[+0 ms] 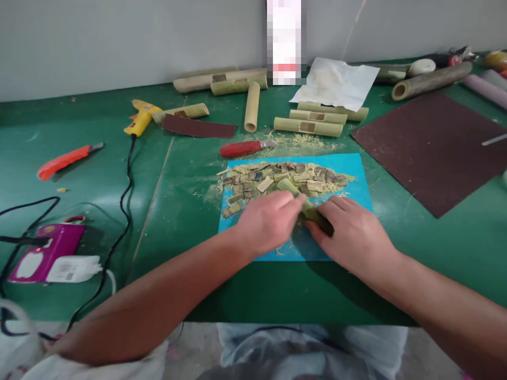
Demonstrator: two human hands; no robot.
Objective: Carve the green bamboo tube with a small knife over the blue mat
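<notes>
A short green bamboo tube [290,187] is held at a slant over a blue sheet [358,166]. My right hand [354,229] wraps its near, darker end. My left hand [273,219] is closed, with its fingertips pressed against the middle of the tube. Whatever my left hand may hold is hidden inside the fist. Under and behind the tube, bamboo chips and shavings [247,187] are heaped on the sheet. Just beyond lies a red-handled knife [241,149], its blade pointing right.
Several cut bamboo tubes [309,126] lie farther back, beside white paper [335,84]. Brown sandpaper [431,153] is on the right, with a smaller strip [198,126] at left. A yellow glue gun [139,119], orange cutter [65,161] and purple power strip [51,248] with cords occupy the left.
</notes>
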